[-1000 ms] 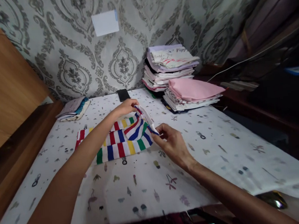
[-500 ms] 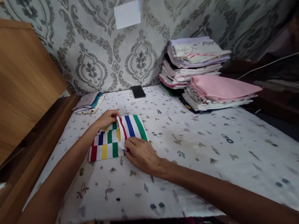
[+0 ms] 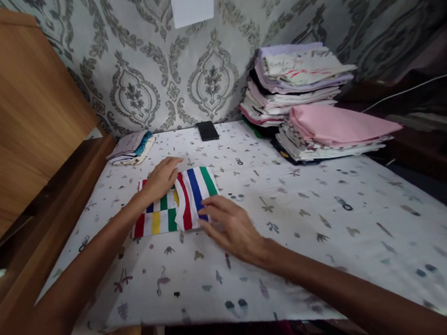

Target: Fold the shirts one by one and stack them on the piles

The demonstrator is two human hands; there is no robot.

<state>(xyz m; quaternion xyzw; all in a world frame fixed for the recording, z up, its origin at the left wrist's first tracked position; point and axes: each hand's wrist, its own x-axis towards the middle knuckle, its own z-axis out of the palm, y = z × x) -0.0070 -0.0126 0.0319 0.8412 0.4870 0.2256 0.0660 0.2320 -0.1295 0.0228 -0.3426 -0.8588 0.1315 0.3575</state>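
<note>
A folded striped cloth [image 3: 161,222] in red, yellow, green, blue and white lies flat on the patterned white sheet, left of the middle. Its right part is a doubled-over flap with long stripes. My left hand [image 3: 164,178] rests over the cloth's far edge, fingers stretched out and pointing right. At the near right corner, my right hand [image 3: 231,224] has its fingers apart, with the fingertips at the blue stripe. Whether those fingertips touch the cloth I cannot tell. Neither hand grips it.
A black phone-like object [image 3: 207,131] lies near the wall. Small folded clothes [image 3: 132,147] sit at the far left. Two stacks are at the far right: a tall pile of folded clothes [image 3: 296,97] and a lower one topped by pink cloth [image 3: 338,125]. A wooden cabinet [image 3: 24,113] stands at the left.
Both hands have let go of the cloth's flap, which now lies flatter with more of its red stripe showing. My right hand has moved right and opened; the left has spread its fingers.
</note>
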